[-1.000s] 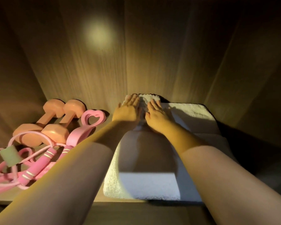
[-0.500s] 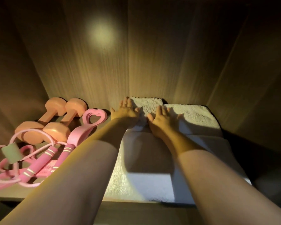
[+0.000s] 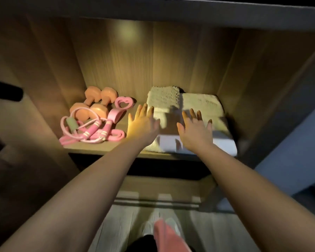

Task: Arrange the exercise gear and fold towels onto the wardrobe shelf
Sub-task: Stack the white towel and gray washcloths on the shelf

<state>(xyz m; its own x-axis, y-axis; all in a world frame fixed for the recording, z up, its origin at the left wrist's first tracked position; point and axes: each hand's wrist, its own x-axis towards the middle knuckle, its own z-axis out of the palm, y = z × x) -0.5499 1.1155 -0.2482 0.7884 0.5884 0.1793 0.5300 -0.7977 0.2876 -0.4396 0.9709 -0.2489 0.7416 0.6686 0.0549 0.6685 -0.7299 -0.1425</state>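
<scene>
Folded white towels (image 3: pixel 202 104) lie stacked on the right half of the wardrobe shelf (image 3: pixel 102 147), with a smaller folded towel (image 3: pixel 163 96) on top at the back left. My left hand (image 3: pixel 143 124) hovers open at the stack's left edge, fingers spread, holding nothing. My right hand (image 3: pixel 195 130) is open above the front of the stack, palm down. On the shelf's left sit two orange dumbbells (image 3: pixel 94 101), a pink heart-handled gripper (image 3: pixel 119 110) and a pink skipping rope (image 3: pixel 85 132) in a loose coil.
Wooden side walls and a back panel close in the lit shelf; a shelf board runs overhead. A lower shelf (image 3: pixel 158 188) shows beneath. A pink cloth (image 3: pixel 168 235) hangs near my feet on the wooden floor. A dark object (image 3: pixel 5 92) juts out at the left.
Both hands have drawn back from the small towel at the rear of the stack toward the shelf's front and spread apart. My view has pulled back, showing the whole shelf and the floor.
</scene>
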